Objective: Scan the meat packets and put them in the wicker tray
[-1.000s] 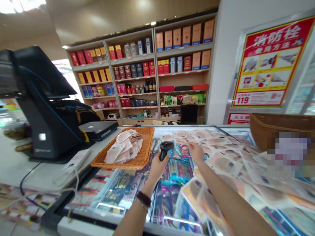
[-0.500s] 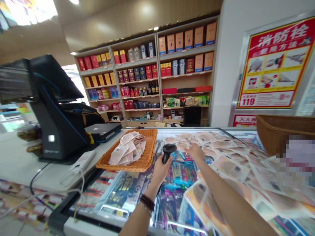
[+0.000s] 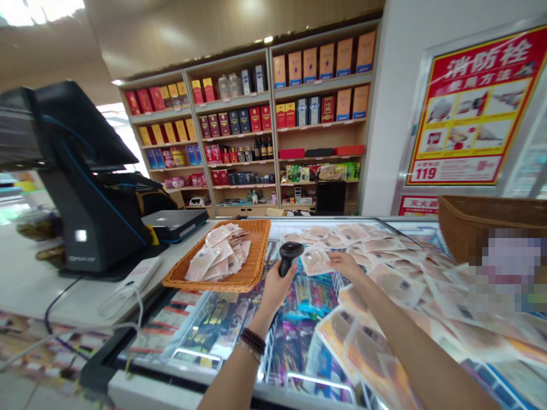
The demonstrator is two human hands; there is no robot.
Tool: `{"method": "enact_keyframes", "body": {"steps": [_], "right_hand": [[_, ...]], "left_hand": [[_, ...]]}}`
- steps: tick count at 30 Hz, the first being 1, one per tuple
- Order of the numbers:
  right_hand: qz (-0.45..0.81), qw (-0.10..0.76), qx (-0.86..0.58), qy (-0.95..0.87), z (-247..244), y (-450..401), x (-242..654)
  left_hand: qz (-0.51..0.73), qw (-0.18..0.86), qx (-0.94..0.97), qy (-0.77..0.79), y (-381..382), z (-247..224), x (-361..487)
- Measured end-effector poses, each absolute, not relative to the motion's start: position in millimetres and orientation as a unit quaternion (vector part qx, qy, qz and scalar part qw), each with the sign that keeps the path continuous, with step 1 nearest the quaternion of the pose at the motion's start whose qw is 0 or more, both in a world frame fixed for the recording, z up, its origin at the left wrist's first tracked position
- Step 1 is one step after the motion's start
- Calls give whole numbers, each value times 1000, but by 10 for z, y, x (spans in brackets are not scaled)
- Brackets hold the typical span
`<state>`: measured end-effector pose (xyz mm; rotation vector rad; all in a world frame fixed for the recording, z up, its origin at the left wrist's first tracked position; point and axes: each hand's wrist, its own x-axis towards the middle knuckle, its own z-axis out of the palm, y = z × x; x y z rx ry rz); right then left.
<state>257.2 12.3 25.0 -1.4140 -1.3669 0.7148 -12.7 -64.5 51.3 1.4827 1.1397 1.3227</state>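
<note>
At three o'clock from basket (image 3: 258, 250), left hand (image 3: 276, 288) grips scanner (image 3: 291, 250); right hand (image 3: 346, 265) pinches packet (image 3: 315, 261); basket part-filled, many packets (image 3: 399, 285) outside.

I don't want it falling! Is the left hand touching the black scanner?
Touching: the head view shows the left hand gripping the black scanner by its handle.

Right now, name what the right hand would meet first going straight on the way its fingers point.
Beyond the packet it holds, the right hand would probably meet the black scanner in the left hand, though depth is unclear.
</note>
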Motion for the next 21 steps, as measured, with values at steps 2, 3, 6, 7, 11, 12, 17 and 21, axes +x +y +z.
{"method": "enact_keyframes", "body": {"steps": [2, 3, 6, 7, 11, 12, 17, 21], "right_hand": [[271, 518, -586, -561, 257, 101, 2547], [255, 533, -586, -554, 255, 92, 2532], [233, 578, -581, -524, 238, 66, 2493], [236, 584, -578, -519, 231, 55, 2486], [250, 581, -577, -517, 219, 4, 2485], [252, 580, -578, -515, 222, -9, 2488], [274, 591, -560, -512, 269, -56, 2487], [291, 591, -552, -512, 306, -74, 2472]], "left_hand": [[519, 415, 596, 451, -671, 530, -134], [516, 415, 598, 451, -685, 540, -138], [516, 410, 603, 450, -721, 573, -142], [516, 410, 603, 449, -732, 583, -141], [518, 422, 605, 434, -766, 608, -125], [517, 425, 606, 430, -773, 609, -121], [505, 432, 613, 427, -793, 606, -108], [495, 453, 605, 429, -805, 622, -102]]}}
